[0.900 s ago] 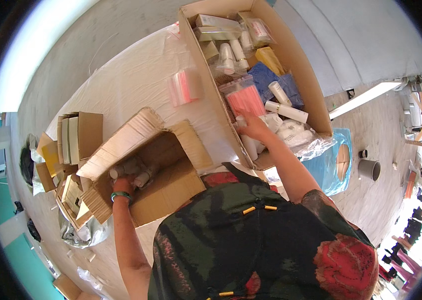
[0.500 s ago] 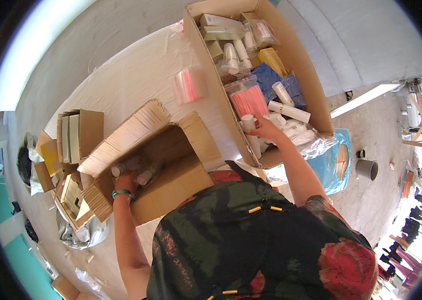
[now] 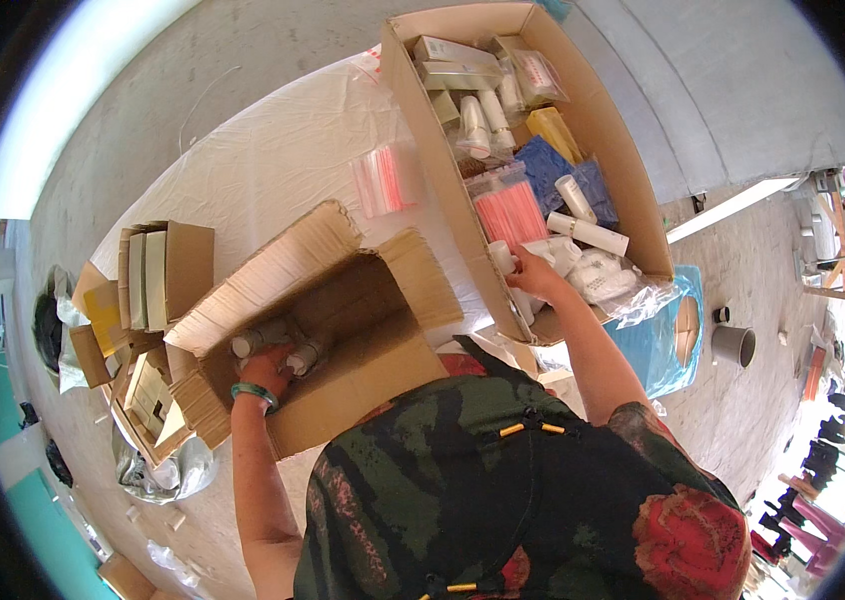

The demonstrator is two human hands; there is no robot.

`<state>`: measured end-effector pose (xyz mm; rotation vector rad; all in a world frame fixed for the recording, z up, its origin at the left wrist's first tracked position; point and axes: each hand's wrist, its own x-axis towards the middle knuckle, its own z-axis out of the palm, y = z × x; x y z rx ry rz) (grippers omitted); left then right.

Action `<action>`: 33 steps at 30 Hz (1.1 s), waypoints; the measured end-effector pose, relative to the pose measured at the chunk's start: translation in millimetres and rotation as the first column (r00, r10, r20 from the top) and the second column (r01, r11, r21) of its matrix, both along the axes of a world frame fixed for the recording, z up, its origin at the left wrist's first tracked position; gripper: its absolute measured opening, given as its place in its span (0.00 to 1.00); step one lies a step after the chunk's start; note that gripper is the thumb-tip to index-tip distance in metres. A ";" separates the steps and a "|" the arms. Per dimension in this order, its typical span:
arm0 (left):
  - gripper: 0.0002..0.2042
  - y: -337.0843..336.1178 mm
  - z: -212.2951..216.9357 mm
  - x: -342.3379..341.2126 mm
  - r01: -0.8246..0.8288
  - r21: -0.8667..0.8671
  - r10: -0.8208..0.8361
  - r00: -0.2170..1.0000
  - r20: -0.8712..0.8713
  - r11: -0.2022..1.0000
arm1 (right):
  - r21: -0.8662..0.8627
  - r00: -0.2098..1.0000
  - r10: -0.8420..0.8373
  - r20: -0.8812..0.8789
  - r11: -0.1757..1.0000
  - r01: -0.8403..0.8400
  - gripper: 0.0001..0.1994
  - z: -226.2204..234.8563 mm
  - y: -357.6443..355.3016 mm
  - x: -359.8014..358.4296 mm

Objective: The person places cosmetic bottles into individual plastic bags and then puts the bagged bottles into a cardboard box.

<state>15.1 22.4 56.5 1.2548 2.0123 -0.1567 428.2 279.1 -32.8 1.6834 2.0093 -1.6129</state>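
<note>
Little moves since the earlier frame: the view shifts slightly, and both hands stay in the same boxes. Beneath the work spreads a pale covered table (image 3: 263, 140). On the far right stands the large carton (image 3: 633, 200), still well filled: white bottles, small boxes, a blue bundle (image 3: 548, 170) and a packet of pink sticks (image 3: 509, 212). Near left, the smaller carton (image 3: 373, 390) lies open, its flaps spread, with two pale cylinders (image 3: 305, 356) in view and much bare cardboard around them. By that count the work looks far from finished, though which way goods pass between the cartons I cannot tell.

The left hand (image 3: 265, 372) reaches into the smaller carton, its fingers against the cylinders; whether it grasps one is hidden. The right hand (image 3: 535, 274) is at the large carton's near-left corner, fingertips against a white tube (image 3: 501, 258), seemingly pinching it; the tube is inside that carton. Another pink packet (image 3: 383, 180) rests on the table between the two cartons, apart from either hand.
</note>
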 end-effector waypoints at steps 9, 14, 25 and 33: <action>0.18 -6.6 -6.1 -5.9 -0.015 0.072 0.013 1.000 0.027 0.997 | 0.208 0.996 -0.015 -0.090 0.978 0.033 0.26 -6.0 44.5 3.2; 0.18 -2.9 -5.6 -1.0 -0.013 0.114 0.012 1.000 0.012 0.993 | 0.586 0.998 0.060 0.028 0.808 -0.065 0.21 3.3 108.4 -30.0; 0.17 1.7 -0.9 5.9 -0.054 -0.075 0.053 0.998 -0.020 0.996 | 0.603 0.816 0.171 0.553 0.594 -0.532 0.11 -63.4 156.1 -89.2; 0.16 -5.8 0.3 7.1 -0.104 0.031 0.105 0.994 -0.032 0.994 | 0.847 0.949 0.156 0.275 0.428 -0.316 0.12 -63.5 161.4 -123.1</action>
